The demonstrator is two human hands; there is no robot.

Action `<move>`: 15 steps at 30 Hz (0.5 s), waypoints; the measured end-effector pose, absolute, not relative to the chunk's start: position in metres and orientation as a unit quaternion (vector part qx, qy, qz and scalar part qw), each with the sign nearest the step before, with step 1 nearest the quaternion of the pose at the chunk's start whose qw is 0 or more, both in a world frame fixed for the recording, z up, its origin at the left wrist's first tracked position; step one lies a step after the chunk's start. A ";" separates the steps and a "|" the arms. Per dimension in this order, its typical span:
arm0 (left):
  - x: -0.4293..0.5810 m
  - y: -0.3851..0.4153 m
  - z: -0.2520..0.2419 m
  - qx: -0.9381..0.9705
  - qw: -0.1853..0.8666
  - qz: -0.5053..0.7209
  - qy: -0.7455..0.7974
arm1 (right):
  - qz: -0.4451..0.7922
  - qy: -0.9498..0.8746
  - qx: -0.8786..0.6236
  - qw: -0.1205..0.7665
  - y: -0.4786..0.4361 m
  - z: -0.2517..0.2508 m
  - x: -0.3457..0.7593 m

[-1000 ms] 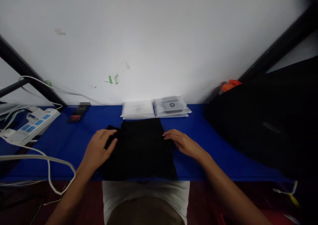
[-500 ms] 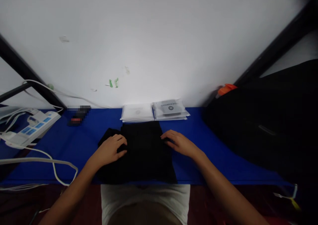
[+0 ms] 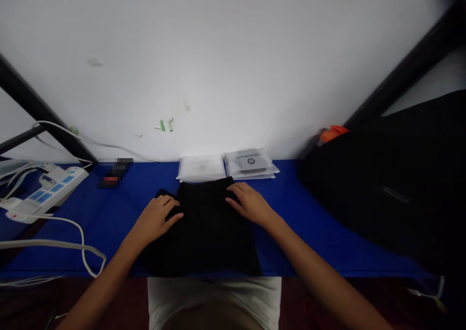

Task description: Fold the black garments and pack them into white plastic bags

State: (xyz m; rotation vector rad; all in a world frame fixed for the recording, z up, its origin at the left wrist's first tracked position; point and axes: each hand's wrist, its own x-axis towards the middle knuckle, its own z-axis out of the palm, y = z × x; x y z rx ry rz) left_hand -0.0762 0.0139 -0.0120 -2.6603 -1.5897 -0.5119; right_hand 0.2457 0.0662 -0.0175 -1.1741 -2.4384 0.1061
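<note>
A piece of black cloth (image 3: 211,228), which looks like a garment, lies partly folded at the front edge of the blue table. My left hand (image 3: 156,218) rests on its left part, thumb apart from the fingers. At the upper right corner of the cloth lies my right hand (image 3: 249,204), its fingers on the fabric and the thumb spread away from them. Neither hand visibly pinches the cloth. Behind it are a white plastic pouch (image 3: 202,167) and a stack of clear zip pouches (image 3: 251,161) with dark print. Folds within the black fabric are hard to make out.
A white power strip (image 3: 51,191) with cables (image 3: 69,246) sits at the left on the blue table (image 3: 287,204). Near the wall is a dark object (image 3: 116,173), partly blurred out. A big black fabric heap (image 3: 393,189) fills the right side, with something orange (image 3: 334,133) behind.
My right hand has moved left and slightly up onto the upper right corner of the cloth. My left hand has shifted slightly left. The view has tilted a little.
</note>
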 end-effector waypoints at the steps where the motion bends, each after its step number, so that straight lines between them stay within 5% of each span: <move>1: -0.082 0.012 -0.016 -0.853 -0.024 -0.149 -0.500 | 0.046 -0.893 -0.405 0.190 0.060 -0.020 0.245; 8: -0.108 0.011 -0.017 -0.858 -0.072 -0.203 -0.467 | 0.022 -0.912 -0.380 0.153 0.045 -0.037 0.242; 12: -0.112 -0.009 0.012 -0.851 -0.098 -0.285 -0.431 | 0.076 -0.922 -0.333 0.182 0.029 -0.005 0.253; 15: -0.113 -0.030 0.031 -0.850 -0.200 -0.232 -0.429 | 0.163 -0.931 -0.297 0.133 0.004 0.020 0.262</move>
